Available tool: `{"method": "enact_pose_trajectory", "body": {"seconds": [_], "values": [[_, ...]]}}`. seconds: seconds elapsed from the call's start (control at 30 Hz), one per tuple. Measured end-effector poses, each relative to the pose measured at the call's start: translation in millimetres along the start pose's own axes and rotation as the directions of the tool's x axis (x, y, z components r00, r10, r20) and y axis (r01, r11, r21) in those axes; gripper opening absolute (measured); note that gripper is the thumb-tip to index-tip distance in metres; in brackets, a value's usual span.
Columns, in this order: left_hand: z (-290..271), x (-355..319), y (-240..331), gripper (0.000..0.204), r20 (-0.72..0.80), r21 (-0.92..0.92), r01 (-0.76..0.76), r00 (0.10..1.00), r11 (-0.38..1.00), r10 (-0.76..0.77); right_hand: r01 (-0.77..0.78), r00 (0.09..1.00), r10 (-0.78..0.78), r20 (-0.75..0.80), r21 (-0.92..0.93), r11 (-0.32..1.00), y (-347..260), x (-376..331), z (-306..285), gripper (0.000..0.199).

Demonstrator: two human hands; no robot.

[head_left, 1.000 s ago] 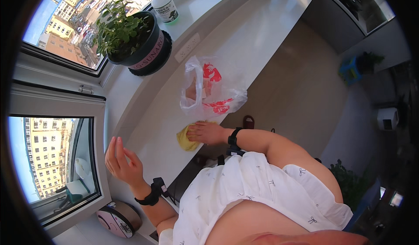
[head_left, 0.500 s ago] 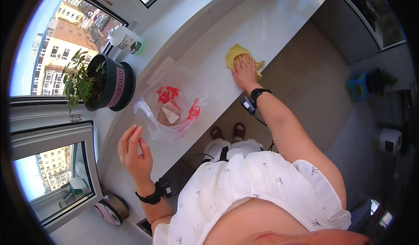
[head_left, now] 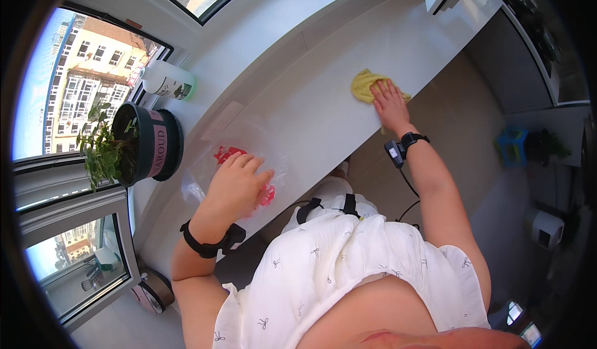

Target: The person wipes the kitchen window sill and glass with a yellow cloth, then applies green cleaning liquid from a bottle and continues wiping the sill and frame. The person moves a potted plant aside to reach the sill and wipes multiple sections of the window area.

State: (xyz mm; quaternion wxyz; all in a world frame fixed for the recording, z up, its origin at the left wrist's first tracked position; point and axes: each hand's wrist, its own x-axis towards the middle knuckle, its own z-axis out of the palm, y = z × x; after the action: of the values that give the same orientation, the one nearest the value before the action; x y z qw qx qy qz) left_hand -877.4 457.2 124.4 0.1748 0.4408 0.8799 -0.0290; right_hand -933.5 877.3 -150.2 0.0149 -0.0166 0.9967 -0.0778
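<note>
Pale and glossy, the counter (head_left: 329, 137) slants from lower left to upper right, with a raised window ledge (head_left: 249, 44) along its far side. On the right hand (head_left: 390, 103), the fingers (head_left: 382, 91) lie stretched out and fairly close together, flat over a crumpled yellow cloth (head_left: 365, 87); that cloth rests on the counter near its front edge, bunched mostly ahead and to the left of the hand. A dark band (head_left: 413, 139) circles the right wrist, with a small boxy device (head_left: 394, 153) beside it and a cable hanging down.

Loosely bent, the fingers of the left hand (head_left: 230, 187) are slightly apart above a thin clear plastic bag (head_left: 273, 156) with red print. The hand covers part of the bag, so I cannot tell whether they touch or pinch it. A black band (head_left: 202, 244) goes round the left wrist.

Farther out, a dark green pot (head_left: 146, 141) holds a leafy plant (head_left: 102, 153) on the ledge, next to a white bottle (head_left: 168, 80). A socket strip (head_left: 222, 121) sits in the ledge's side wall, behind the bag. At lower left, a rounded pink-and-dark box (head_left: 152, 290) stands below the open window pane (head_left: 84, 256).
</note>
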Motion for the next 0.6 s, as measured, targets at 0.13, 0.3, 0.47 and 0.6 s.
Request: {"method": "enact_pose_trajectory", "body": {"seconds": [0.13,0.3,0.47,0.6], "values": [[57.9,43.7,1.0,0.047,0.168,0.269,-0.443,0.896,0.855,0.411,-0.009,0.998,0.006,-0.056,-0.056,0.998,35.6,40.9,6.0,0.047],[67.4,-14.8,-57.1,0.039,0.036,0.341,0.437,0.878,0.832,-0.477,0.202,0.979,-0.203,-0.029,-0.009,0.979,-45.4,53.4,11.6,0.047],[54.1,-85.6,-57.8,0.039,-0.097,0.245,0.729,0.675,0.640,-0.731,0.666,0.724,-0.689,-0.023,0.282,0.691,-189.0,51.1,19.2,0.046],[50.7,-94.7,-36.2,0.040,-0.177,0.149,0.850,0.526,0.506,-0.832,0.872,0.215,-0.976,0.033,0.443,0.207,-292.9,15.2,36.0,0.043]]}}
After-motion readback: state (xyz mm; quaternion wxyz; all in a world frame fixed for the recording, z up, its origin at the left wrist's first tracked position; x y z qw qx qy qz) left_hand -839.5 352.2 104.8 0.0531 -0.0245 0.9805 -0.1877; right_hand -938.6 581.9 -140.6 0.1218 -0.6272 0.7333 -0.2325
